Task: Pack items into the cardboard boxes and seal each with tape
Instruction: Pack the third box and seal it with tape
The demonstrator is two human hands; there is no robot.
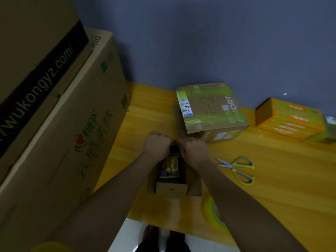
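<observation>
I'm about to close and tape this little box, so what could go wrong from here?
1. The packet fills the small box, and both hands, left hand and right hand, bunch at its far end, so a flap may catch on it.
2. The scissors lie open near the right forearm and could get knocked.
3. The tape roll sits at the table edge and may fall.

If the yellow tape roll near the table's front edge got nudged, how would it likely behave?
The tape roll seems to lie flat, so it would probably slide rather than roll. It sits close to the table edge, so a push toward the person might drop it. Likely light and rigid.
</observation>
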